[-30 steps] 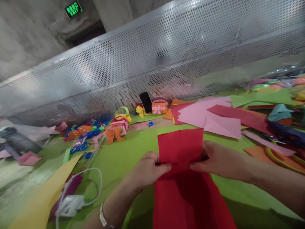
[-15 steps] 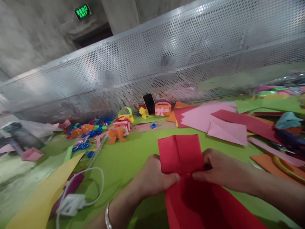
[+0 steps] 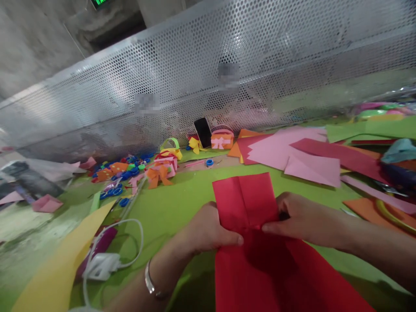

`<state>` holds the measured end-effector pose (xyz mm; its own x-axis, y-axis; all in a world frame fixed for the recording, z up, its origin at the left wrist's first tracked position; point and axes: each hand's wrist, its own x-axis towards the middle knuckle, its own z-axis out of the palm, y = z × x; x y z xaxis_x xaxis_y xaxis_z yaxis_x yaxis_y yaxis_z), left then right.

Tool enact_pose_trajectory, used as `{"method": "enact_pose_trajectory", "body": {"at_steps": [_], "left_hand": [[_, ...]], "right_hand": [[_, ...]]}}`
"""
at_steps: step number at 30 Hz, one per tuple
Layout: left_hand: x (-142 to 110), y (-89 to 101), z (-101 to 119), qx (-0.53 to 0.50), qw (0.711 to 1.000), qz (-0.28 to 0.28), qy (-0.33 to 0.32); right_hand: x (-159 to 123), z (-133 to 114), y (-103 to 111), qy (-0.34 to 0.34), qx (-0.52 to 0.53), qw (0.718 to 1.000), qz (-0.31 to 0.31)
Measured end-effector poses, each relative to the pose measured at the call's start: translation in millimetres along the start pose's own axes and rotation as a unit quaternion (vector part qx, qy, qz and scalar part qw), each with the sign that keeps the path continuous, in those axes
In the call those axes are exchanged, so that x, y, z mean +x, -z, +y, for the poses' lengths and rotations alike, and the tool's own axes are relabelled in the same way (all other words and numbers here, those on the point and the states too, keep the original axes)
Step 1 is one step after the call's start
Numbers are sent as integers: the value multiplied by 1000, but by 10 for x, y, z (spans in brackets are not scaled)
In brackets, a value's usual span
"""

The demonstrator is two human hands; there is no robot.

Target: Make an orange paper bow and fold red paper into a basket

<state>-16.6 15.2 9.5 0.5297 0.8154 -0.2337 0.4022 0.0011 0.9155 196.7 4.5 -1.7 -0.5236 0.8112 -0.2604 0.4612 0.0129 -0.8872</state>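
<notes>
A large sheet of red paper (image 3: pixel 260 268) fills the lower middle of the view, its far end bent up into a flap with a crease down its centre. My left hand (image 3: pixel 216 232) grips the flap's left edge, thumb pressed on the fold line. On the opposite side my right hand (image 3: pixel 297 216) pinches the right edge, its thumb near the middle of the fold. The fingers behind the paper are mostly hidden. The sheet's near end runs out of the bottom of the picture.
A green tabletop (image 3: pixel 182 195) lies beneath. Pink paper sheets (image 3: pixel 276 149) overlap at the right. Behind stand a phone (image 3: pixel 203 132) and a small orange paper basket (image 3: pixel 222 141), before a perforated metal panel (image 3: pixel 182 65). A white charger (image 3: pixel 104 265) with cable and yellow paper (image 3: pixel 61 268) are at left.
The view has tipped slightly downward. My left thumb has shifted a little away from the right thumb, and the lower part of the red paper lies spread wider to the left.
</notes>
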Motion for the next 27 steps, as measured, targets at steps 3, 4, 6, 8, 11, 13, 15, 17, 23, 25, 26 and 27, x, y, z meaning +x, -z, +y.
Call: {"method": "enact_pose_trajectory", "body": {"at_steps": [3,4,6,8,11,13,15,17,23,25,26,27], "left_hand": [[11,6,-3,14,1000,3,19],[15,2,-5,10,1000,1,19],[21,-15,-12,-10,1000,0,7],[26,-37,-21,-32,999,16,1],[29,-59,-24,-56,998,37,18],[24,-49,-9,-42,998,31,19],[9,-14,20,-3,1000,11,11],[-17,40,59,24,999,-25,8],[-65,145,127,22,995,-94,22],[-58,128,119,13,997,-82,1],[-55,114,114,16,998,-66,-5],[-53,99,108,25,999,-48,-3]], "right_hand": [[2,-6,-6,0,13,1000,-3],[-1,-4,-9,0,16,1000,-5],[-11,1,-13,-3,12,1000,-6],[-19,1,-12,-3,3,1000,-7],[-21,-13,-4,9,4,1000,-13],[-19,-24,-1,14,8,1000,-11],[-17,-31,-5,13,13,1000,-4],[-17,-42,-9,15,37,999,-6],[-64,-137,11,62,63,996,8],[-91,-161,18,65,64,996,9],[-103,-167,18,59,66,996,12],[-113,-169,18,51,63,997,15]]}}
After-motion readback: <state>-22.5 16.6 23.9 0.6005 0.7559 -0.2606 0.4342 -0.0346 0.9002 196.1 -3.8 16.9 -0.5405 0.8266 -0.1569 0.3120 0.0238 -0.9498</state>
